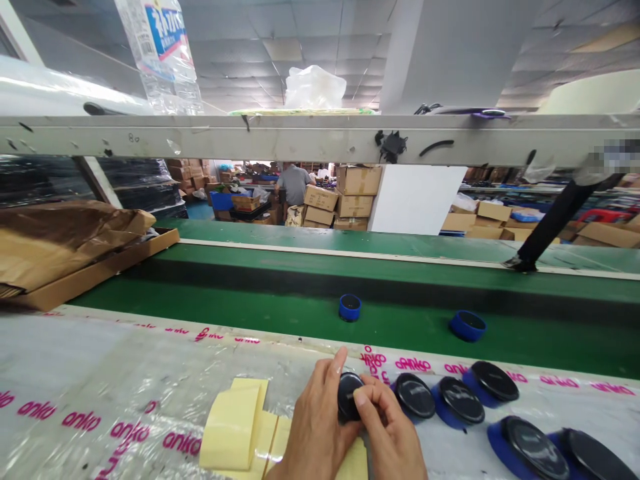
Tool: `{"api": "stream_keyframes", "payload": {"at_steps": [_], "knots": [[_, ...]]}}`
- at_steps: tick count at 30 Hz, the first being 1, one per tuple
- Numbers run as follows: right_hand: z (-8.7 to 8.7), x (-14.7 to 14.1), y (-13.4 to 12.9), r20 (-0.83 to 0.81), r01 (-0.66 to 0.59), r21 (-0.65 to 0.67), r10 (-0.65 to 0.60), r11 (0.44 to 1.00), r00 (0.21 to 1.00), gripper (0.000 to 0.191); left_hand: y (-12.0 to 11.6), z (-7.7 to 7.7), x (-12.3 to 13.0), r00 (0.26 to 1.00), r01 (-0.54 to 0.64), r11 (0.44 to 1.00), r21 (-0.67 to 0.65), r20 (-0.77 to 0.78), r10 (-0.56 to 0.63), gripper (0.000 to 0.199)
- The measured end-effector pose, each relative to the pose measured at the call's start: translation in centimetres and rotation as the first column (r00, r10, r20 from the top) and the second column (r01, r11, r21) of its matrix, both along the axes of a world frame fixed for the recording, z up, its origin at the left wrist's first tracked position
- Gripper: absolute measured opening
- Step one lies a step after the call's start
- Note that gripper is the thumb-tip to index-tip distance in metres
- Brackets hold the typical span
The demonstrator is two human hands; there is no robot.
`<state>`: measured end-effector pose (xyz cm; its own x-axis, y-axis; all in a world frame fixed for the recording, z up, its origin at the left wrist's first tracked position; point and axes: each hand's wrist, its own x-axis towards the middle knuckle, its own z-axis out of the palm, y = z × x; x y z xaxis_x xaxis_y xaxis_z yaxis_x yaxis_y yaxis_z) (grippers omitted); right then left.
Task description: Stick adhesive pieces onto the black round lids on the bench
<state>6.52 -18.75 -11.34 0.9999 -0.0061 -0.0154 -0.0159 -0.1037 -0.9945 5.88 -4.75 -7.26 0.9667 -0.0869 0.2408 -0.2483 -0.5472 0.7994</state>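
My left hand [316,419] is closed around the side of a round black-topped piece [348,395], with one finger sticking up past it. My right hand [389,427] grips the same piece from the right, its thumb pressed on the glossy top. Beneath and left of my hands lie pale yellow paper strips [231,427], one curling upward. To the right stand several similar round pieces with black tops and blue sides, the nearest black-and-blue piece [414,397] close to my right fingers. The undersides of my fingers are hidden.
Beyond the plastic-covered table [165,373] runs a green conveyor belt [280,293] carrying a small blue round piece [349,307] and another blue piece [468,325]. A cardboard tray [100,267] sits left. A beam [300,140] crosses above. A person [294,185] stands far back.
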Motion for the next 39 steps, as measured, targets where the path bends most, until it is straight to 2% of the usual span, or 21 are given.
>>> {"api": "stream_keyframes", "payload": {"at_steps": [7,18,30,33,39], "knots": [[0.4,0.1,-0.1,0.029,0.023,-0.046,-0.021,0.999,0.999,0.040,-0.1,-0.1,-0.1,1.000,-0.002,1.000,0.023,-0.011,0.002,0.099],[-0.7,0.0,0.5,0.063,0.104,-0.052,-0.101,0.993,0.993,0.042,-0.2,0.1,-0.2,1.000,-0.001,0.998,0.057,-0.030,0.003,0.094],[1.6,-0.3,1.1,0.160,0.255,-0.019,-0.249,0.967,0.955,0.029,0.0,-0.2,-0.2,1.000,0.012,0.996,0.087,-0.018,-0.010,0.091],[1.4,-0.2,1.0,0.123,0.254,-0.042,-0.247,0.966,0.961,0.032,0.0,0.0,-0.1,0.999,0.016,0.996,0.085,-0.034,-0.013,0.092],[0.2,-0.1,0.7,0.046,0.171,-0.055,-0.168,0.984,0.985,0.040,-0.2,0.6,-0.2,0.998,0.008,0.998,0.069,-0.066,-0.003,0.089]]}}
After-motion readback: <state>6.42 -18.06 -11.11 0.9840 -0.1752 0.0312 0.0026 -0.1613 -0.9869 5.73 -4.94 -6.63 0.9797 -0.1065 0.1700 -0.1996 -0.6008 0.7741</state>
